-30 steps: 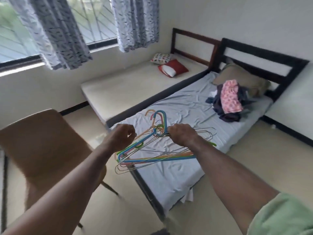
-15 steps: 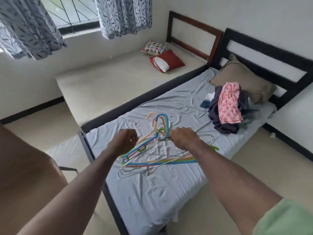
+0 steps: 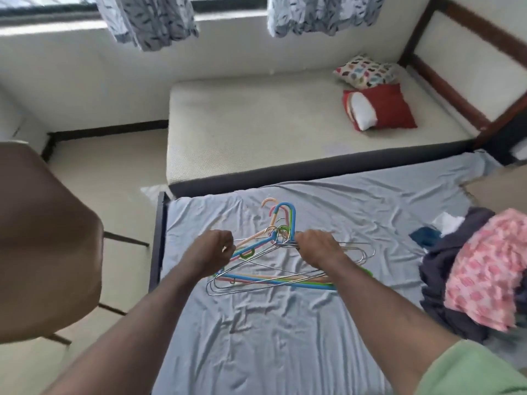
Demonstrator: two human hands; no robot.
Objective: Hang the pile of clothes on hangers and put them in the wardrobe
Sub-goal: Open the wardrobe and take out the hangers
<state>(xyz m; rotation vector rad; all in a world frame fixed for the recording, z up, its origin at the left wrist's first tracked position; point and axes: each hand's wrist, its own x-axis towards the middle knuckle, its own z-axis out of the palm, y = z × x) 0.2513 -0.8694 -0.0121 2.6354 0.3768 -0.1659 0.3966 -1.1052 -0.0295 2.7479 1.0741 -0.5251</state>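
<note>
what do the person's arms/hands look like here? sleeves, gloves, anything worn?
Both hands, left hand and right hand, are bare: no gloves, and no rings or watch that I can make out. The forearms are uncovered. Only the right arm shows clothing, a light green sleeve at the bottom right edge. No sleeve visible on the left.

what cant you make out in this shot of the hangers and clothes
- Wardrobe: not in the head view at all.
- Clothes pile: cut off by the right edge and blurred; garments cannot be counted.
- Hangers: tangled and partly under the right hand; number unclear.
- Left hand: seen from the back, so the hold on the wire hangers is unclear.
- Chair: blurred, cut off at the left edge.
</note>
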